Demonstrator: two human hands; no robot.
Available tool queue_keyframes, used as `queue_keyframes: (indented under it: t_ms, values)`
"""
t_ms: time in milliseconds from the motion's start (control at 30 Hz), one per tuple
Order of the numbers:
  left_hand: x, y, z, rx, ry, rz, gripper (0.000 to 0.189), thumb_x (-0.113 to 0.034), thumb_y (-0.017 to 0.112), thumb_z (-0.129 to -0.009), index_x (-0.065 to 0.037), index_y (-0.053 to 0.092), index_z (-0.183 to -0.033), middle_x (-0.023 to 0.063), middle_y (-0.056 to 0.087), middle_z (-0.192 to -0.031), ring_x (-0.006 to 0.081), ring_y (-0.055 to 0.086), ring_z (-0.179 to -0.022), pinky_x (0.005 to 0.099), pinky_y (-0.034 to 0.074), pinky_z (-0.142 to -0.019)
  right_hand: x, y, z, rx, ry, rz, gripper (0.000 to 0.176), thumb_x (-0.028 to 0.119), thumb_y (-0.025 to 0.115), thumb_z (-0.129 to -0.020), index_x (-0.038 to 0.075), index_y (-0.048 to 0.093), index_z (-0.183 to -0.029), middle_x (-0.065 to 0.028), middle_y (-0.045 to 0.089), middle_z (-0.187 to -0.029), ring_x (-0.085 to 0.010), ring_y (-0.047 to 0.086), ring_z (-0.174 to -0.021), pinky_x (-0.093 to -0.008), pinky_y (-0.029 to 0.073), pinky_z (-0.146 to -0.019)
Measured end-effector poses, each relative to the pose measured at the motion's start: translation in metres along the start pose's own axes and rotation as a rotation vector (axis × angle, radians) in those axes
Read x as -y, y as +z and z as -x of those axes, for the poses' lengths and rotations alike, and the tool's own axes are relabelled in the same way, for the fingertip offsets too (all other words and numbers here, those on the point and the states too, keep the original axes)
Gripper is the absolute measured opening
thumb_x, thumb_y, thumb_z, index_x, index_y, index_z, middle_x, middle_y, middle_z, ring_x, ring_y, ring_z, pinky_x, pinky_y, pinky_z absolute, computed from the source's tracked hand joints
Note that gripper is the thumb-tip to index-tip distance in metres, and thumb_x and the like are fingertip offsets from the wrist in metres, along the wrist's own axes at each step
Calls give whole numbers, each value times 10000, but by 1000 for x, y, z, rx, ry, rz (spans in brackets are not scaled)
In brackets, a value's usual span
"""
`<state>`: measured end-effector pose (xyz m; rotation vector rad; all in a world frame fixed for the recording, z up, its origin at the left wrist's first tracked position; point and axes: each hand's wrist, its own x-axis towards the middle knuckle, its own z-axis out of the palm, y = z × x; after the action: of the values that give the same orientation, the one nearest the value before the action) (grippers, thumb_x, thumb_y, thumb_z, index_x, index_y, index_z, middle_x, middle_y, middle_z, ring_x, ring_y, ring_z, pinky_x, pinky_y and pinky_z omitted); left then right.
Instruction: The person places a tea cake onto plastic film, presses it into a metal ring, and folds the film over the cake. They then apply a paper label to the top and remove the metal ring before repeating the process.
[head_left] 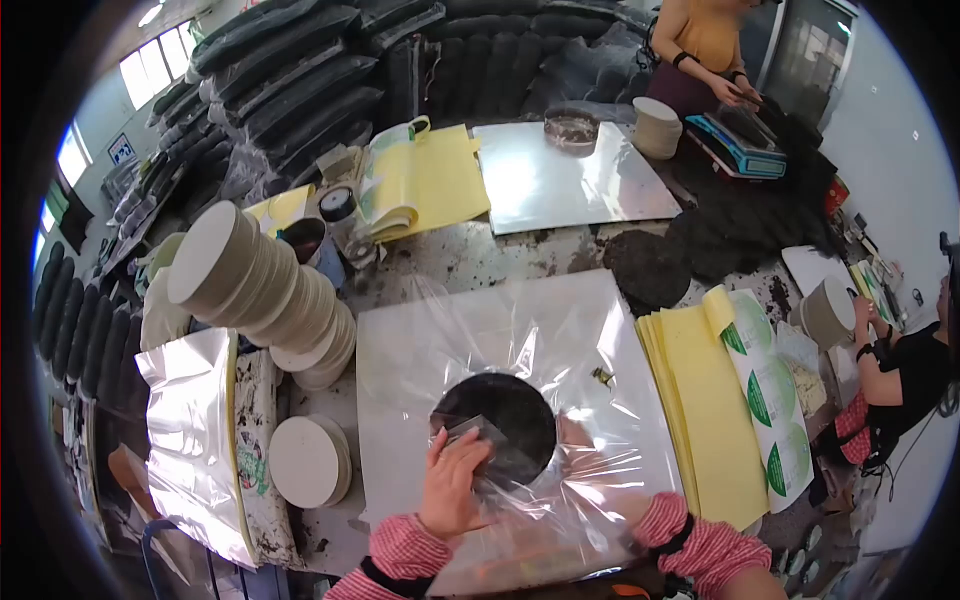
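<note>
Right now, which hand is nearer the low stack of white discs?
Left. The left hand rests on the dark disc, just right of the white discs; the right hand is farther right, under clear film.

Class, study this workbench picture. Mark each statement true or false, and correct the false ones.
1. The left hand rests on a dark round disc. True.
2. A clear plastic film lies spread about that disc. True.
3. The tall stack of pale discs stands to the right of the film. False: it is to the left of the film, and it leans.
4. Yellow sheets lie to the right of the film. True.
5. The scale at the far end of the table is red. False: it is blue.
</note>
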<state>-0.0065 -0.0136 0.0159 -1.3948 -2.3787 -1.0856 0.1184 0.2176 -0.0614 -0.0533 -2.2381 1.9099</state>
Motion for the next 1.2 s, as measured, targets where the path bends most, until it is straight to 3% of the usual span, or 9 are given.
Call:
queue_keyframes:
  t_ms: [267, 400, 500, 567, 700, 867, 967, 1100, 1200]
  values:
    - [-17, 27, -22, 31, -344, -112, 489, -118, 793, -700, -58, 560, -1126, 92, 602, -942, 282, 605, -895, 394, 412, -890, 108, 41, -85, -458, -282, 366, 821, 139, 809, -777, -24, 376, -1456, -222, 459, -1443, -349, 567, -1227, -408, 461, -1030]
    - [11, 3, 12, -490, -329, 125, 713, -148, 779, -690, 27, 474, -1310, 181, 479, -1209, 281, 506, -1135, 387, 402, -992, 70, 52, -91, -237, -619, 544, 538, 64, 719, -769, 7, 576, -1284, -190, 618, -1241, -376, 603, -1143, -412, 498, -975]
    - [-2, 4, -45, -471, -467, 850, 809, -218, 783, -717, 34, 420, -1394, 194, 437, -1327, 267, 476, -1218, 421, 376, -1051, 78, 50, -79, -50, -506, 466, 484, 43, 667, -755, 16, 606, -1234, -166, 649, -1196, -367, 614, -1124, -440, 494, -971]
    - [0, 11, -49, -48, -93, 152, 681, -265, 772, -771, -5, 516, -1346, 197, 527, -1334, 357, 508, -1223, 454, 382, -1075, 86, 40, -88, 89, -454, 226, 441, 99, 641, -772, 8, 603, -1202, -191, 632, -1173, -372, 613, -1070, -462, 491, -946]
    - [13, 31, -46, -69, -204, 100, 590, -242, 780, -774, -15, 568, -1276, 179, 568, -1285, 386, 576, -1114, 489, 430, -1028, 50, 15, -105, -739, -257, 62, 334, 139, 498, -962, -11, 539, -1257, -230, 583, -1286, -310, 603, -1128, -414, 454, -1006]
    - [-5, 20, -52, -423, -625, 991, 653, -340, 816, -778, -16, 535, -1271, 127, 436, -1241, 307, 571, -1087, 481, 454, -962, 79, 18, -161, -37, -274, -238, 534, 426, 414, -1046, -15, 538, -1320, -223, 615, -1208, -295, 630, -1056, -403, 482, -941]
    - [39, 18, -29, -269, -267, 690, 586, -358, 802, -784, -25, 579, -1212, 134, 401, -1259, 292, 504, -1124, 468, 434, -964, 57, 27, -151, 259, -712, -111, 542, 472, 413, -1031, -2, 648, -1150, -199, 671, -1061, -299, 657, -959, -366, 515, -823]
    - [5, 16, -35, 48, -106, 47, 405, -237, 729, -698, -45, 651, -1046, 133, 532, -1156, 346, 491, -1110, 473, 423, -965, 53, 29, -103, 156, -59, -690, 356, 343, 584, -965, -4, 630, -902, -155, 659, -974, -291, 644, -903, -292, 515, -736]
    - [4, 35, -32, 35, -184, -105, 456, -188, 711, -674, -24, 630, -1092, 131, 568, -1138, 372, 507, -1100, 495, 399, -986, 79, 51, -79, -94, -337, 250, 158, 58, 778, -756, 23, 638, -820, -105, 629, -931, -288, 605, -873, -350, 505, -722]
